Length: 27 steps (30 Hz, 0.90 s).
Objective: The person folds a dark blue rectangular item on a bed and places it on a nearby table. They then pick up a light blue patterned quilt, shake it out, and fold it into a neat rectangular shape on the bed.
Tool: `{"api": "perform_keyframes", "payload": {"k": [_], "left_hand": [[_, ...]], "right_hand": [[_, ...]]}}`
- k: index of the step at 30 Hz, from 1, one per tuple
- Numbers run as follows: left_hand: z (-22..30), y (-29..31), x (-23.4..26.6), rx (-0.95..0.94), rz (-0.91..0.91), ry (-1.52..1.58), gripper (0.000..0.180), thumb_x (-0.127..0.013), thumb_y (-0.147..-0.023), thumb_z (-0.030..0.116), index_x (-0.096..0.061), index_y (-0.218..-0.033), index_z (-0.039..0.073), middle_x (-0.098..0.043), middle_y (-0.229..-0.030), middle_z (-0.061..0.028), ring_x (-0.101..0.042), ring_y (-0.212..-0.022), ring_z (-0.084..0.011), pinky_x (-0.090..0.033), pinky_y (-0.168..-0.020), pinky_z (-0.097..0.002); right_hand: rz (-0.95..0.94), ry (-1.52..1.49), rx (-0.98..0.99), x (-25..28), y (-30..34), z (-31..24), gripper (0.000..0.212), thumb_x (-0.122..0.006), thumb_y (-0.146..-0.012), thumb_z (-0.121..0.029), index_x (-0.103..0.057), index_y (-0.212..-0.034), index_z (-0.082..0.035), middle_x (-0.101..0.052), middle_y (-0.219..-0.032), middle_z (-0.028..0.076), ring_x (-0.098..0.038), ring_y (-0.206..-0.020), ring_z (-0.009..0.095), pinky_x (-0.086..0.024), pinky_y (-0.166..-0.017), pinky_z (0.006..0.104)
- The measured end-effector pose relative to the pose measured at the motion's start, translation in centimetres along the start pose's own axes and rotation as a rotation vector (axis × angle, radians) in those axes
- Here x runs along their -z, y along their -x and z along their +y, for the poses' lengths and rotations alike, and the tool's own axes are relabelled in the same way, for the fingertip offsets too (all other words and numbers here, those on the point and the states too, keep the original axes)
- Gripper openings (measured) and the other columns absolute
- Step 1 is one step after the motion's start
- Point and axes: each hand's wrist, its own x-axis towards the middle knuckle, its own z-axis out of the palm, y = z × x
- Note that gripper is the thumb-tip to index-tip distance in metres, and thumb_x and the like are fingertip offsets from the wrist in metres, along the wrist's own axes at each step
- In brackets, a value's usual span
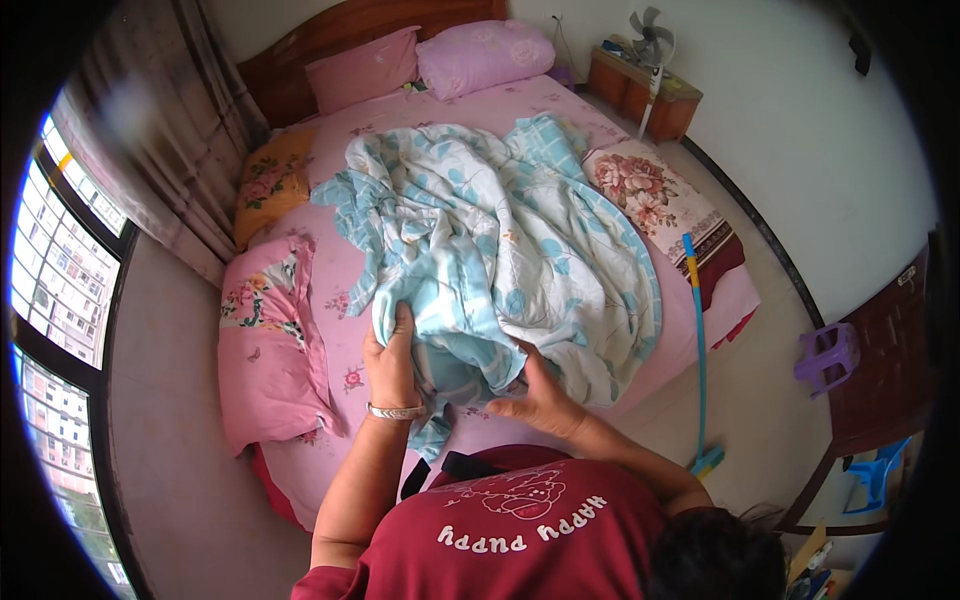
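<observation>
A rumpled white and light-blue quilt (530, 240) with a leaf pattern lies in loose folds across the middle of the bed. My left hand (393, 365) is closed on its near edge, thumb on top, with a bracelet at the wrist. To the right, my right hand (542, 395) grips another part of the same edge, its thumb apart and its fingertips partly hidden by the cloth. Between my hands the light-blue cloth is lifted a little and sags over a darker blue fold. A corner of the quilt hangs below my left hand onto the pink bedsheet (350, 410).
Pink pillow (275, 370) and orange pillow (275, 180) line the left edge. A flowered cloth (650, 190) lies on the right. Two pillows rest by the headboard (370, 30). A blue pole (702, 380) leans on the bed; a purple stool (828, 360) stands right.
</observation>
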Motion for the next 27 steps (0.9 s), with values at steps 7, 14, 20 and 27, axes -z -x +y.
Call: {"api": "perform_keyframes", "payload": {"k": [7,14,20,27], "left_hand": [[1.5,-0.2,-0.2,-0.034,0.071,0.022,0.025,-0.061,-0.095,0.022,-0.063,-0.111,0.003,-0.062,-0.102,0.0004,-0.055,-0.092,-0.0085,-0.045,-0.079,-0.0247],[-0.1,-4.3,7.3,-0.295,-0.176,-0.663,0.046,-0.073,-0.08,0.006,-0.053,-0.121,0.001,-0.06,-0.098,-0.0029,-0.055,-0.085,-0.0112,-0.047,-0.077,-0.025],[-1.5,-2.9,3.3,-0.158,-0.753,-0.581,0.106,-0.084,-0.068,0.04,-0.022,-0.149,0.01,-0.053,-0.124,-0.0153,-0.056,-0.095,-0.0191,-0.048,-0.084,-0.0336],[-5.2,0.8,1.6,-0.075,-0.872,-0.681,0.039,-0.073,-0.085,0.017,-0.058,-0.119,0.005,-0.063,-0.094,-0.0034,-0.052,-0.079,-0.0066,-0.045,-0.07,-0.0245]], "right_hand": [[0.391,0.254,0.222,2.0,-2.0,2.1,0.031,-0.062,-0.081,0.0,-0.06,-0.112,-0.001,-0.064,-0.107,0.013,-0.062,-0.098,0.025,-0.047,-0.087,0.0319],[0.249,0.03,-0.085,5.3,-2.0,-2.9,0.032,-0.046,-0.082,-0.002,-0.064,-0.108,0.002,-0.065,-0.103,0.006,-0.058,-0.093,0.014,-0.045,-0.084,0.026],[-0.04,-0.095,-0.089,3.1,-2.1,-4.1,0.03,-0.062,-0.092,-0.018,-0.063,-0.115,0.002,-0.065,-0.1,0.003,-0.056,-0.092,0.007,-0.045,-0.081,0.0228],[-0.021,0.046,-0.086,2.1,-2.0,-3.0,0.021,-0.068,-0.087,-0.014,-0.056,-0.099,-0.003,-0.059,-0.091,-0.001,-0.052,-0.081,0.007,-0.044,-0.071,0.0234]]}}
